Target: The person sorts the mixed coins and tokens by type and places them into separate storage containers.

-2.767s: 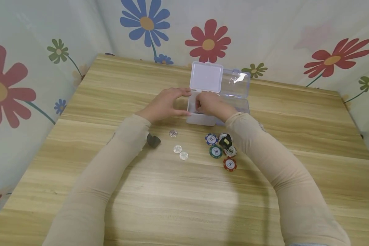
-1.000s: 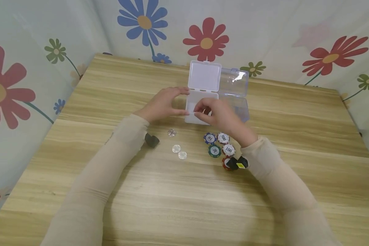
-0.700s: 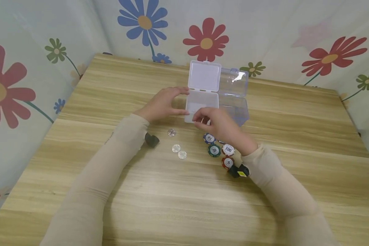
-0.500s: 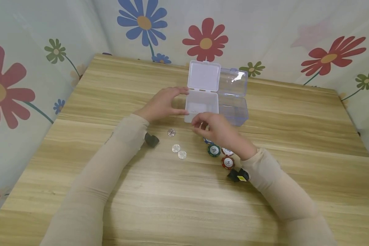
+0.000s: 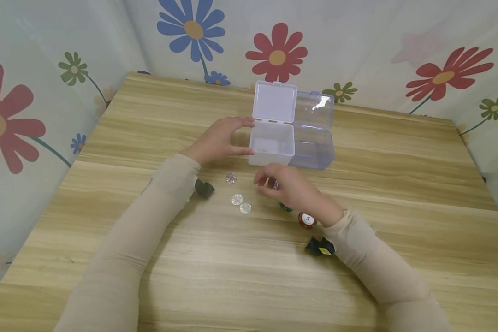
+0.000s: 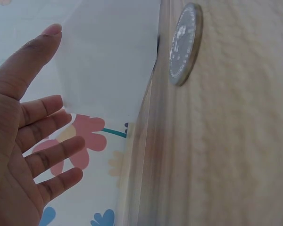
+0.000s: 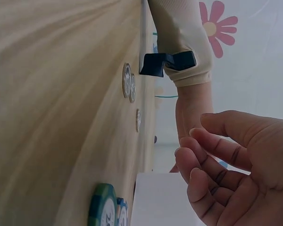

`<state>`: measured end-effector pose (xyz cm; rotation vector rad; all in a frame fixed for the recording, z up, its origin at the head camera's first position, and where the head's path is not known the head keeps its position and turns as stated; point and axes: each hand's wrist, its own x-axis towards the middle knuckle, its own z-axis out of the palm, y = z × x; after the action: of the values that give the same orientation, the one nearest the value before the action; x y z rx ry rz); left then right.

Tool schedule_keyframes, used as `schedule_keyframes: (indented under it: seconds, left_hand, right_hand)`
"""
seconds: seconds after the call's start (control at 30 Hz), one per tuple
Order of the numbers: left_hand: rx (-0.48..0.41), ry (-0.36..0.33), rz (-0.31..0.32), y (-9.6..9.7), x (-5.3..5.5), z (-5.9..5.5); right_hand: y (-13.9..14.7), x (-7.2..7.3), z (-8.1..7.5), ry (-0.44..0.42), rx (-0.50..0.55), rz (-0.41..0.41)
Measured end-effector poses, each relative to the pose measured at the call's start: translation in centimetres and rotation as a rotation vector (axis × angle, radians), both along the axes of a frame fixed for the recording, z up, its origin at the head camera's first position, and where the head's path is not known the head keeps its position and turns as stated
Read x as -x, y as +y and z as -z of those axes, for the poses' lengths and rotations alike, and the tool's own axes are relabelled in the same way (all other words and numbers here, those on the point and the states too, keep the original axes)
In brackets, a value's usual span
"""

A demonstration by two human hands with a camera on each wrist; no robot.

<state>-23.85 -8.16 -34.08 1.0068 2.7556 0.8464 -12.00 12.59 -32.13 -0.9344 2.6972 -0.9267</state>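
Observation:
My left hand has its thumb and forefinger spread against the left side of a white plastic box with its lid up. Some small shiny bits lie on the box's floor near its front left corner. In front of the box hovers my right hand, fingers loosely bent, with nothing showing between them in the right wrist view. Left of it, three silver coins lie on the table. Poker chips sit partly hidden under the right hand: a red one and a green one show.
Right beside the white box stands a clear plastic box, lid also up. The wooden table ends at a flower-printed curtain behind the boxes. Black camera mounts sit at both wrists.
My right hand has come out of the white box and moved toward the front, over the chips, hiding most of them. The left hand stays at the box's side.

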Motion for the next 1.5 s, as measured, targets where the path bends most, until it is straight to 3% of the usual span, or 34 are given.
schedule_keyframes:
  seconds: [0.3,0.63,0.93,1.27,1.5]
  left_hand:
    - [-0.005,-0.006,0.005,0.0,0.2,0.1]
    - [-0.006,0.0,0.004,0.1,0.4,0.3]
    - [0.009,-0.005,0.004,0.1,0.4,0.2]
    - [0.02,-0.015,0.004,0.2,0.1,0.0]
    - [0.019,-0.019,0.004,0.0,0.1,0.1]
  right_hand:
    - [-0.9,-1.0,0.7,-0.053,-0.037,0.011]
    - [-1.7,-1.6,1.4,-0.055,-0.113,0.015]
    - [-2.3,-2.1,2.5,-0.018,-0.216,0.03]
    - [-2.7,-2.7,3.2,0.08,-0.257,0.036]
    - [-3.0,-2.9,3.1,0.079,-0.28,0.054]
